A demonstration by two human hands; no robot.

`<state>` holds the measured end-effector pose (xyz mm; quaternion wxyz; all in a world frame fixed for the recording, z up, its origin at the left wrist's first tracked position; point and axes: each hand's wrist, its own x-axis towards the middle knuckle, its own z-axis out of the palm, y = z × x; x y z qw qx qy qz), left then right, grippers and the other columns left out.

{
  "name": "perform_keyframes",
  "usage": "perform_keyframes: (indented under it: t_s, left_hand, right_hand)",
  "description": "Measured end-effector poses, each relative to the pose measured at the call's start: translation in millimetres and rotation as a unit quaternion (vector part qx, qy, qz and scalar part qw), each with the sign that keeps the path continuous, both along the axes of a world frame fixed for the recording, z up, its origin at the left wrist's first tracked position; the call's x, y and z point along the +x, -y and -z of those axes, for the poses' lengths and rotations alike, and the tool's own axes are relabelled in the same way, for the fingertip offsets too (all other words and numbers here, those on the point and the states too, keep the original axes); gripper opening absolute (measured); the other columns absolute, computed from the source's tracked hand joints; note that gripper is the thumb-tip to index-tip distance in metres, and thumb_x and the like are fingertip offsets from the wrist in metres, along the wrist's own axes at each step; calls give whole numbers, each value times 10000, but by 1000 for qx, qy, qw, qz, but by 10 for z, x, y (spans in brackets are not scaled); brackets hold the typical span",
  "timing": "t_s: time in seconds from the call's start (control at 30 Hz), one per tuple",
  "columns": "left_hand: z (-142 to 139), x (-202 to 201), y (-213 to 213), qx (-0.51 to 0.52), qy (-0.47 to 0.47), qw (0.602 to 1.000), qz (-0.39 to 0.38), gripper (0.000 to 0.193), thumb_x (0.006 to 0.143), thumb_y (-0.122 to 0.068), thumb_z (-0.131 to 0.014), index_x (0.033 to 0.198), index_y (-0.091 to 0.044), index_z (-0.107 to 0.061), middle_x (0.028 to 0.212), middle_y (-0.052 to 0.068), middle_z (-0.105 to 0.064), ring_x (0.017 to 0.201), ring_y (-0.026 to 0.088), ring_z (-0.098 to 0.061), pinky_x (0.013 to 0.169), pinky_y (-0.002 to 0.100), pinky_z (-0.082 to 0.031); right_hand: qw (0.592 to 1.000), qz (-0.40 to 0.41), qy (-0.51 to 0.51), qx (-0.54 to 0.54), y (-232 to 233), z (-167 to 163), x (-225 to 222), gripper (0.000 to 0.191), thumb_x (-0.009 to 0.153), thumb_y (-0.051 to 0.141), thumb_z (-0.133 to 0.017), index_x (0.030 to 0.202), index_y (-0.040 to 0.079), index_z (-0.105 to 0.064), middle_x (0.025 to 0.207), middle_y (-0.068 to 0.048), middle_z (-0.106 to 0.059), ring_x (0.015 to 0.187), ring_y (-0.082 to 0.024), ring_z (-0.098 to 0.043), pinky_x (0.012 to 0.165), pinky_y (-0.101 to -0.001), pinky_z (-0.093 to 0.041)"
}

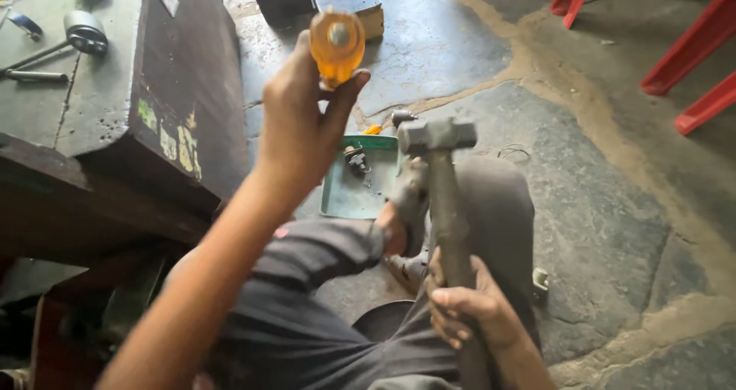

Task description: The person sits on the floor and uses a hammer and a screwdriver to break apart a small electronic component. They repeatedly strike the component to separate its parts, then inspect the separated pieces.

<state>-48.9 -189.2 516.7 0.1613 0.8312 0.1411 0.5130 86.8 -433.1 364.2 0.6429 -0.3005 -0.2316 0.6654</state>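
1. Our left hand (303, 122) is raised over the floor, fingers and thumb wrapped around the amber handle of a screwdriver (336, 44); its butt end faces the camera, and the shaft below the palm is hidden, so we cannot tell what the tip rests on.
2. Our right hand (468, 306) is clenched low on the worn handle of a hammer (437, 137), whose steel head stands upright, beside and a little below the amber handle, not touching it.
3. Beneath both tools our bent knees in grey trousers (322, 283) fill the lower frame; between them a foot (406, 206) presses on something we cannot make out.
4. A green tray (349, 198) lies on the cracked concrete floor (598, 206), just beyond the knees, with a small dark metal part in it.
5. A dark workbench (153, 91) stands at the left, with tools along its far edge; red chair legs (690, 53) stand at the far right.
6. Judgement: for a clean strike we keep the screwdriver plumb, grip it below the butt so the fingers stay clear, and bring the hammer face down square on the amber end, with short controlled blows.
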Motion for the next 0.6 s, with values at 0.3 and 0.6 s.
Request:
perform_keyframes:
  t_s: [0.3,0.6]
  left_hand:
    - [-51,21,-267,-69,-153,985,-46,341,938,-250,-791,944,3,-563,702,165,-624,629,323,-634,607,424,-485]
    - [2367,648,-2031,-166,-269,949,-9,311,751,-119,-742,1003,-9,-597,827,270,-672,790,467,-657,686,509,-526]
  right_hand:
    - [993,62,91,54,-323,-557,745,307,811,30,-681,1044,23,-482,668,-58,-483,376,-110,-420,338,-299,-404]
    - [996,42,24,-74,-739,-265,874,363,786,113,-710,1043,25,-469,675,-56,-488,366,-106,-428,327,-284,-396]
